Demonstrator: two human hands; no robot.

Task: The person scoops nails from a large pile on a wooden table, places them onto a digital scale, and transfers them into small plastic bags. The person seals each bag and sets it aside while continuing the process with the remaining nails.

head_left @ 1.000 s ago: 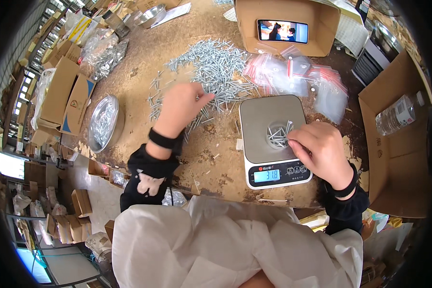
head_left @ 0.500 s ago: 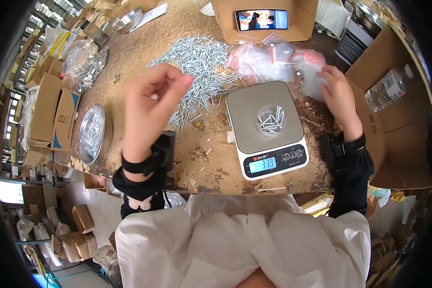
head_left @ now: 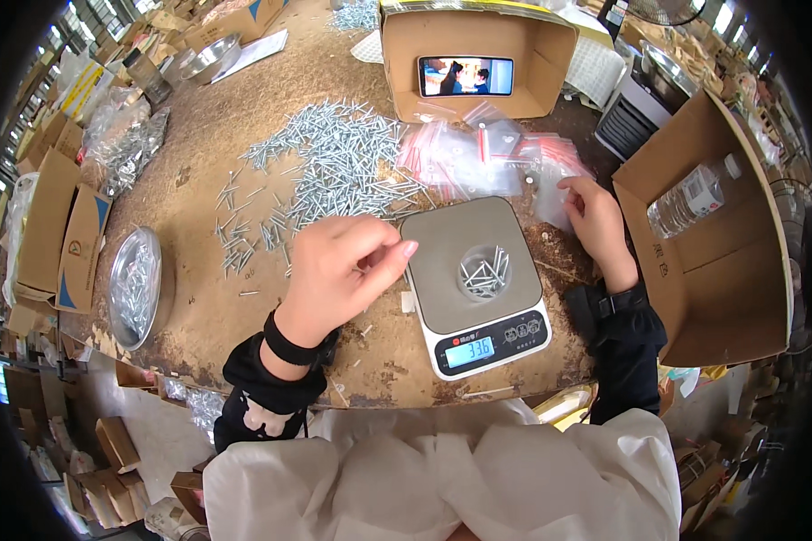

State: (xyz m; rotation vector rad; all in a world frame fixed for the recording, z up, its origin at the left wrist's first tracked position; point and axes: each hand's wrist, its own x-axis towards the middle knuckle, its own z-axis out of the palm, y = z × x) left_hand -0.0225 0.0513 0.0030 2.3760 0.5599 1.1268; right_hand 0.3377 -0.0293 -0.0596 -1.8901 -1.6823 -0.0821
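My left hand (head_left: pixel 343 270) hovers just left of a grey digital scale (head_left: pixel 514 329), fingers pinched on a few small silver screws. A clear cup (head_left: pixel 484 272) on the scale's plate holds several screws. A big loose pile of silver screws (head_left: pixel 334 171) spreads over the brown table (head_left: pixel 198 144) beyond my left hand. My right hand (head_left: pixel 591 216) rests at the scale's far right corner, fingers on a small clear zip bag from the heap of bags (head_left: pixel 487 158).
An open cardboard box with a phone (head_left: pixel 465 76) playing a video stands at the back. A large box with a water bottle (head_left: pixel 690 200) sits at right. A metal bowl (head_left: pixel 135 287) of screws lies at left, with bagged screws and cartons beyond.
My left hand came back from the screw pile toward the scale with screws pinched. My right hand left the scale's cup and went to the zip bags.
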